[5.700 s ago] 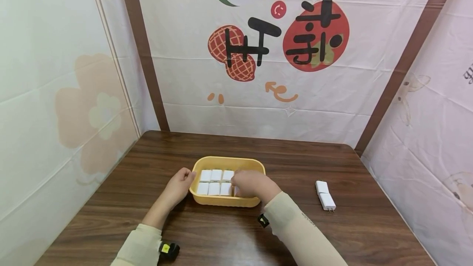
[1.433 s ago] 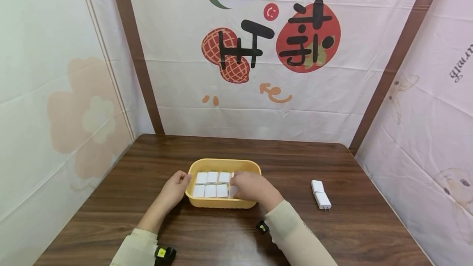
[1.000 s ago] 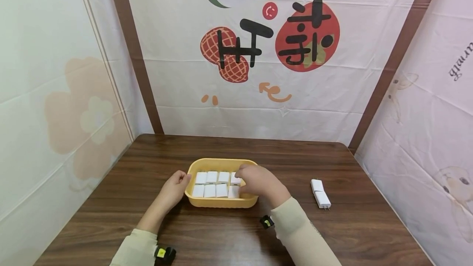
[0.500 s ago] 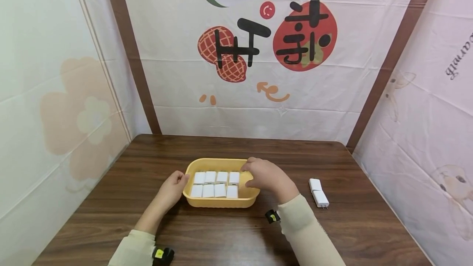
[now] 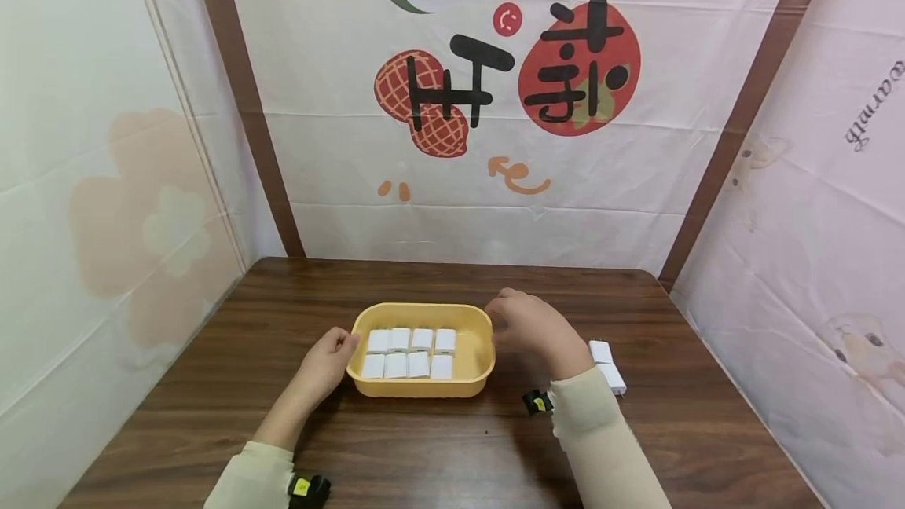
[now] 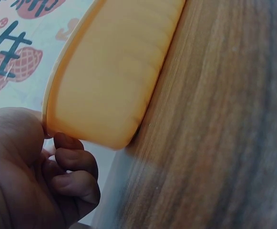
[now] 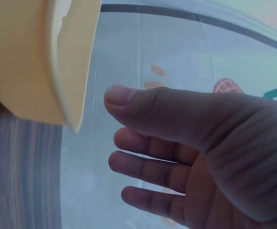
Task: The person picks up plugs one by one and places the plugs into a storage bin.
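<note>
A yellow plastic basket [image 5: 475,352] stands on the table with several white plug chargers [image 5: 419,364] inside, laid in two rows toward its left end. My left hand [image 5: 325,365] is at the basket's left end. In the left wrist view its thumb and index finger pinch the rim of the basket [image 6: 100,81], the other fingers curled. Just off the basket's right end is my right hand [image 5: 539,334]. The right wrist view shows its thumb and fingers [image 7: 148,164] nearly straight and apart, holding nothing, close to the basket wall [image 7: 24,62].
Two more white chargers, one farther back [image 5: 600,352] and one nearer [image 5: 612,379], lie end to end on the table to the right, partly behind my right wrist. The brown wooden table [image 5: 424,454] is bounded by printed cloth [image 5: 339,218] at the back and sides.
My right hand has let go of the chargers at the right of the rows and moved right, out of the basket. My left hand keeps its hold on the rim.
</note>
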Tool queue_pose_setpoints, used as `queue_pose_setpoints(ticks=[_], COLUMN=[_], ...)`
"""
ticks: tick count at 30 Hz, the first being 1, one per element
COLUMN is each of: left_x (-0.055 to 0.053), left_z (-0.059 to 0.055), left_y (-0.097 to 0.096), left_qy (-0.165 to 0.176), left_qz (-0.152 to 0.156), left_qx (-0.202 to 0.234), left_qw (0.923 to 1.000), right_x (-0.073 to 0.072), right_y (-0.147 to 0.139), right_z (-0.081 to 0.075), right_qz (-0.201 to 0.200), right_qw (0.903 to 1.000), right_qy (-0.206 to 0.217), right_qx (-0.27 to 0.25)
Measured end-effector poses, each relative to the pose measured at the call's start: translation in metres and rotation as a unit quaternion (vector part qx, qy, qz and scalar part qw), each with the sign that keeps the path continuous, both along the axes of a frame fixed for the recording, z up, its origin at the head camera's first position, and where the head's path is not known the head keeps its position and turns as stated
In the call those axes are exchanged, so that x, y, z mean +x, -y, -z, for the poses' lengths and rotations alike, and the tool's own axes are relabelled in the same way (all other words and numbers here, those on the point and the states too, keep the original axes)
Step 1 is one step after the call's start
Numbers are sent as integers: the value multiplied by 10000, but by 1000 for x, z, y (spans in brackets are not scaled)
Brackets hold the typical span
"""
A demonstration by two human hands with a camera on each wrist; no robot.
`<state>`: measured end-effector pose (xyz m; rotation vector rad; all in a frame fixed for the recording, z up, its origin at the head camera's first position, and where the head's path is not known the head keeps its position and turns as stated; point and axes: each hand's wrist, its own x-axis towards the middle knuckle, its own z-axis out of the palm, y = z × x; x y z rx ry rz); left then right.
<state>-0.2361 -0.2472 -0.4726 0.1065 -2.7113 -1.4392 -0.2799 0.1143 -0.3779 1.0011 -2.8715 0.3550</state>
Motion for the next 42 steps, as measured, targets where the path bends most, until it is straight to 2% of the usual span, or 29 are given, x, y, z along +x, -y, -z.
queue_pose_setpoints(ticks=[3,7,12,20,25,32,42], left_x=[1,0,1,1,2,1,1], left_z=[-1,-2,-3,-3,-2,-4,-2], left_y=[1,0,-1,-3,-2,1,1], left_qy=[-36,-46,-17,-14,23,-10,23], left_qz=[-12,18,5,45,78,61,45], left_qx=[-68,-35,-40,7,69,56,67], left_qw=[10000,10000,10000,10000,9999,10000,10000], right_x=[-1,-2,-2,-2,-5,-13,-19], right_y=[-6,-16,-29,-54,-71,-96,-120], right_z=[1,2,4,9,11,11,17], right_qz=[197,554,654,844,1073,1233,1537], right_qw=[9998,9982,9967,9946,9908,9864,9795], right_qy=[42,107,150,232,556,1021,1265], right_qx=[-27,180,452,560,602,369,304])
